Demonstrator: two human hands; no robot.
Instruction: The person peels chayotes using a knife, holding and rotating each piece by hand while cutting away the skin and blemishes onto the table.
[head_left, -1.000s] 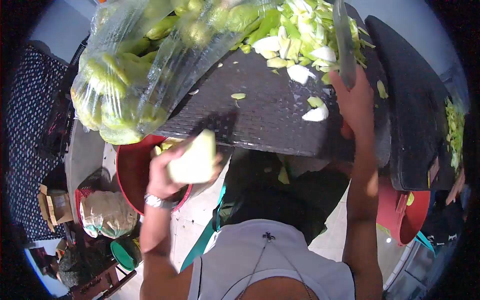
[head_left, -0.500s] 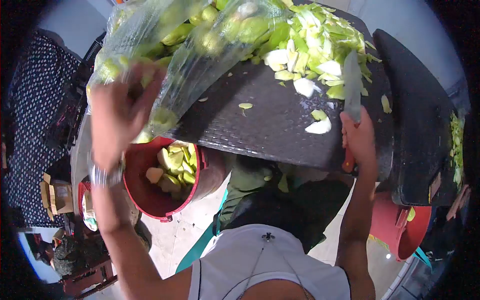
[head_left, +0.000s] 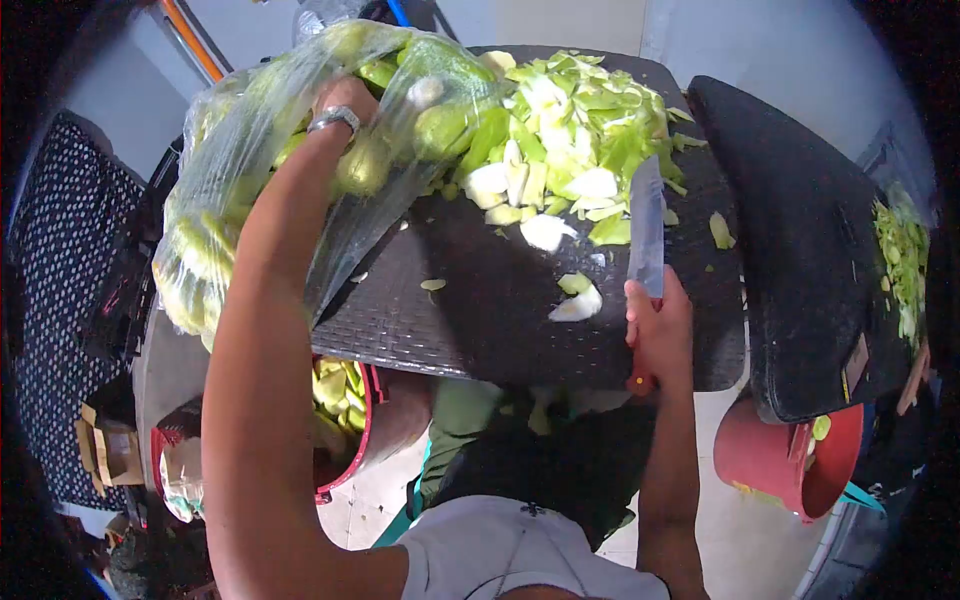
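- The left hand (head_left: 347, 98) is down inside a clear plastic bag (head_left: 350, 255) at the far left of the bench (head_left: 440, 335); its fingers are hidden among the contents, so I cannot tell whether they grip anything.
- A silver band (head_left: 333, 118) circles the left wrist.
- Whole green vegetables (head_left: 363, 168) fill the bag, some showing beside the wrist, others through the film.
- The right hand (head_left: 662, 325) is clamped around the red handle (head_left: 641, 373) of a knife (head_left: 647, 220), near the right end of the bench.
- The blade points away from the person, its tip just beside a heap of green and white peelings (head_left: 575, 125); whether it touches them I cannot tell.
- Between the two hands, white scraps (head_left: 547, 232) lie on the dark woven surface, near the heap's front edge.
- Below the bench's left edge, a red bucket (head_left: 367, 430) holds pale green pieces (head_left: 338, 392), partly hidden by the left arm.
- Another red bucket (head_left: 755, 455) stands on the right, below a black board (head_left: 800, 250).
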